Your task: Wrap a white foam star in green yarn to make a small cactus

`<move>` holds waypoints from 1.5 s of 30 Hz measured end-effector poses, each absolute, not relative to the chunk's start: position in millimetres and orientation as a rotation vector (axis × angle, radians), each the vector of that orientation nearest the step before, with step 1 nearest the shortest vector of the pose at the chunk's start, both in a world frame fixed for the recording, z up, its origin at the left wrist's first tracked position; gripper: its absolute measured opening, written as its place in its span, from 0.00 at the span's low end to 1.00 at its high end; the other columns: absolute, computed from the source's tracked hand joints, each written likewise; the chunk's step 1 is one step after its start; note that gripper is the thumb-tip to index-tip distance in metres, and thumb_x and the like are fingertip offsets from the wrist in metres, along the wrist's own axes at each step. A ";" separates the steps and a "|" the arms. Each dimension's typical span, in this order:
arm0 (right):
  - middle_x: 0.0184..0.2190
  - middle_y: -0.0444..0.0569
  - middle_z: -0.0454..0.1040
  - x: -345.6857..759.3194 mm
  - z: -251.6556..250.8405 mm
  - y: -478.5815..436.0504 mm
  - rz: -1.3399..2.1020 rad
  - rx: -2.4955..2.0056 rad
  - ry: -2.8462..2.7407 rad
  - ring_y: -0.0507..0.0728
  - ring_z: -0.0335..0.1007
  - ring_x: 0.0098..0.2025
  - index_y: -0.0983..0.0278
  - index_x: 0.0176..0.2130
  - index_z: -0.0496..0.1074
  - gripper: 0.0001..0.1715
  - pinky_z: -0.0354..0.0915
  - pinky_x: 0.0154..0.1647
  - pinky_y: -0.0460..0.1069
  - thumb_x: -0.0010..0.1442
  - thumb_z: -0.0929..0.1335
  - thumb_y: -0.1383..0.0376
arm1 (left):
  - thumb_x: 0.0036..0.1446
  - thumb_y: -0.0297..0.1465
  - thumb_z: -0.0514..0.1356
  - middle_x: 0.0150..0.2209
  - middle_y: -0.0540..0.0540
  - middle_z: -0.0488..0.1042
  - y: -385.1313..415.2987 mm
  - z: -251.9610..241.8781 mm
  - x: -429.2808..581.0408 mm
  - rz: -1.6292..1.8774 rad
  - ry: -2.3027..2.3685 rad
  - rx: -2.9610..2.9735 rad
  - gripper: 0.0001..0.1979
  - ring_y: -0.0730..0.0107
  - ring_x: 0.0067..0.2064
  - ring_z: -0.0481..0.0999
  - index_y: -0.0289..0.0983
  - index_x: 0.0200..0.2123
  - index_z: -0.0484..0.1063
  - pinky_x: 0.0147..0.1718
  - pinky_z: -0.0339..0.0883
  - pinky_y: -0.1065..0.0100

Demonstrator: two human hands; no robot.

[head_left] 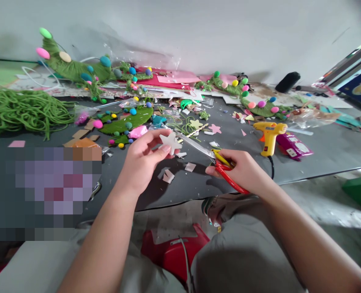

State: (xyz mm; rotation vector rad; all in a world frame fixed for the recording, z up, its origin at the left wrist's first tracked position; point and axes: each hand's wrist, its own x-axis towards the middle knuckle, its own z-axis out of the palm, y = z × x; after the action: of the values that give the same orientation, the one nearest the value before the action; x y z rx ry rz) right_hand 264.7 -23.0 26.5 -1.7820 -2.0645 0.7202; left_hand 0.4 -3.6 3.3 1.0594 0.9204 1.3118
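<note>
My left hand (146,160) pinches a pale star cutout (170,143) between thumb and fingers, above the dark table. In my right hand (241,165) is a pair of scissors (199,147) with red and yellow handles. Their blades point left, with the tips close by the star; I cannot tell whether they touch it. Pale offcuts (168,176) lie on the table below my hands. Beyond them are a yellowish star (196,124) and a pink star (215,128), both flat on the table.
A yellow glue gun (269,134) stands right of my right hand, beside a purple packet (293,145). Green yarn (21,112) is heaped at the left. Green wrapped crescents with coloured balls (73,67) lean along the wall. A red stool (176,254) is below the table edge.
</note>
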 end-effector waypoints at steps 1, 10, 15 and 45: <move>0.24 0.38 0.50 267.1 25.8 -22.5 0.711 -1.787 -2.066 0.51 0.43 0.30 0.61 0.27 0.53 0.36 0.48 0.27 0.46 0.52 0.75 0.42 | 0.54 0.30 0.71 0.41 0.47 0.78 -3.9 4.5 0.8 1.311 0.928 1.032 0.18 0.65 0.38 0.82 0.42 0.49 0.79 0.37 0.76 0.67; 0.23 0.39 0.50 293.6 25.7 -15.6 0.663 -1.912 -2.203 0.51 0.43 0.28 0.62 0.26 0.53 0.39 0.48 0.26 0.46 0.52 0.71 0.35 | 0.52 0.31 0.73 0.37 0.47 0.80 3.5 -4.6 1.3 1.504 1.065 1.068 0.15 0.67 0.38 0.80 0.38 0.43 0.77 0.34 0.71 0.70; 0.22 0.39 0.54 295.8 24.5 -17.0 0.630 -1.885 -2.309 0.51 0.44 0.28 0.61 0.25 0.56 0.36 0.51 0.26 0.46 0.51 0.73 0.38 | 0.55 0.35 0.72 0.44 0.45 0.82 1.7 -3.4 2.8 1.474 1.096 1.228 0.14 0.62 0.47 0.80 0.40 0.45 0.80 0.47 0.74 0.66; 0.19 0.39 0.58 283.4 36.1 -21.9 0.560 -1.889 -2.363 0.50 0.48 0.25 0.61 0.23 0.57 0.38 0.52 0.24 0.46 0.50 0.72 0.34 | 0.57 0.31 0.69 0.44 0.46 0.83 -2.7 -1.2 3.8 1.336 1.215 1.483 0.14 0.63 0.45 0.81 0.40 0.47 0.81 0.43 0.75 0.66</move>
State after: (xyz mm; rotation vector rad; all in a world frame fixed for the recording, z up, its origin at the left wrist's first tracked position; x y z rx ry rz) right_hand 283.4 -21.9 36.1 -1.8892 -2.3626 0.5605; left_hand 3.8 -2.7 -1.2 1.4834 1.2150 1.3356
